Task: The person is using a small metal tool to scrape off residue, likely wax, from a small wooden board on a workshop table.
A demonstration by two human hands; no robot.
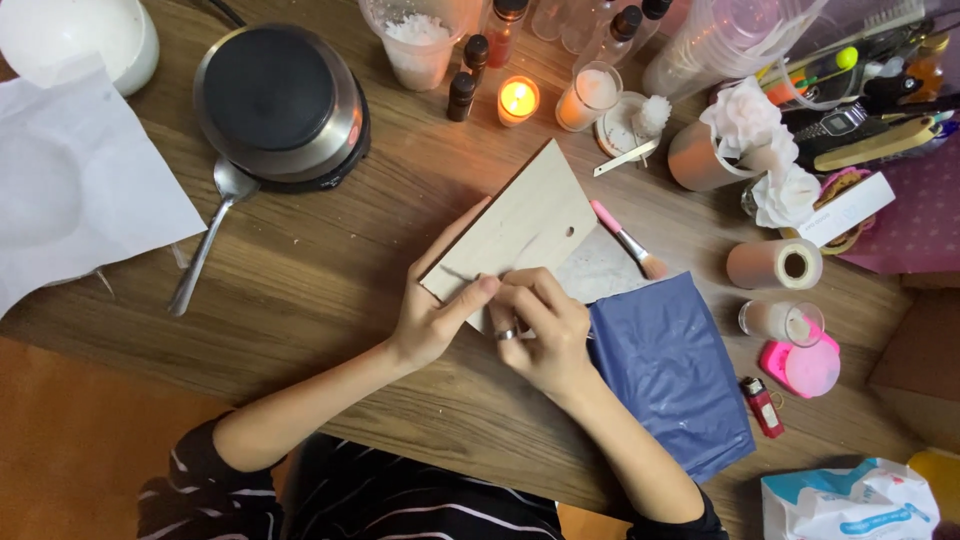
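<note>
A thin pale wooden board with a small hole near one edge lies tilted on the tabletop, running from the hands toward 1 o'clock. The left hand clamps its lower corner, fingers behind and thumb pressed on the front. The right hand, ring on one finger, sits just at 3 o'clock of the left, fingertips pinched together against the board's lower edge.

At 12 o'clock a clear cup holds white flakes, small dark bottles stand beside it, and a lit candle burns in a small glass. A round hot plate sits at 10 o'clock, a spoon below it.

A crumpled blue plastic bag lies at 4 o'clock, touching the right hand's wrist; a red lighter beyond it, and a white-and-blue packet at 5 o'clock.
</note>
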